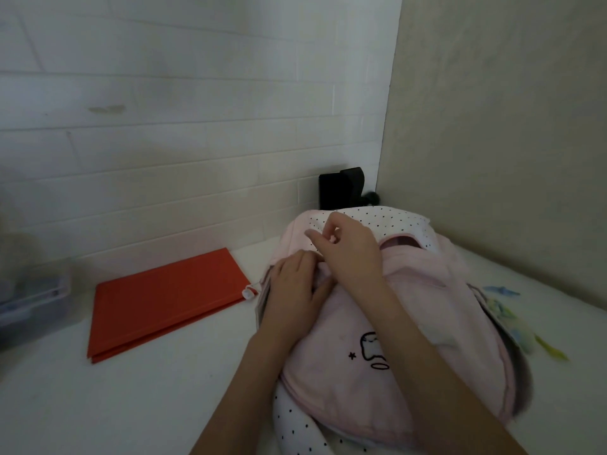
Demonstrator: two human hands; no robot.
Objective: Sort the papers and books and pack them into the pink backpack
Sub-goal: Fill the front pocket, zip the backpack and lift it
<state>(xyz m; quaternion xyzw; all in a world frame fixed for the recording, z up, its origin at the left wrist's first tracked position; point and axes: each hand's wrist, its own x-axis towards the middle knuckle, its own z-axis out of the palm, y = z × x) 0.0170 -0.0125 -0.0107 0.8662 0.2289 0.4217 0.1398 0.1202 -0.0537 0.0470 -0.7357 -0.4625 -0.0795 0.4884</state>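
On the white counter your left hand (pixel 295 284) presses flat on the pink backpack (pixel 387 323), right hand (pixel 348 251) pinching near its zipper; rush it and fabric could snag, red folder (pixel 167 300) sits unpacked

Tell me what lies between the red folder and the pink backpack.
Head view: only a small white zipper pull lies between red folder and pink backpack.

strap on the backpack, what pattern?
White with small black dots, on the strap under the pink backpack. Head view, bottom centre.

Plastic box (pixel 31 300) blurred, edge-cropped.
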